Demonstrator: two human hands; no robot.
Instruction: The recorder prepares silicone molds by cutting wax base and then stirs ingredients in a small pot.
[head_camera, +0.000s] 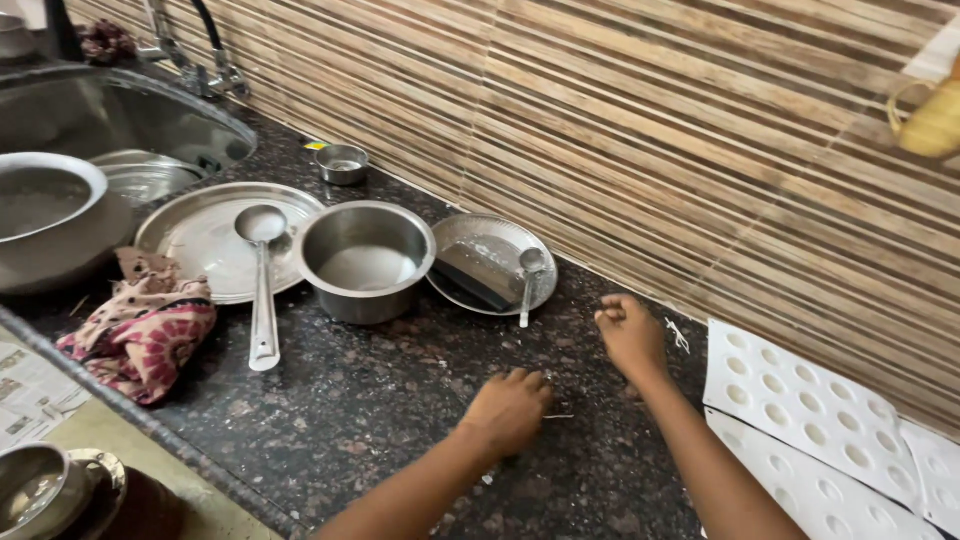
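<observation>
My left hand (508, 408) rests knuckles-up on the dark speckled granite counter (370, 420), its fingers curled against the stone beside a thin light stick or thread. My right hand (630, 335) lies farther back near the tiled wall, fingers bent and pinched together; whether it holds anything I cannot tell. A small white scrap (679, 335) lies just right of it. Ahead of both hands stand a steel pot (366, 260) and a small steel plate (490, 262) carrying a dark block and a spoon (529, 280).
A large steel plate (200, 235) with a ladle (262, 290) sits left of the pot. A patterned cloth (140, 330), a big steel vessel (50, 220) and the sink (120, 120) are at the left. White dimpled sheets (810, 410) lie at the right. A small steel bowl (342, 164) stands by the wall.
</observation>
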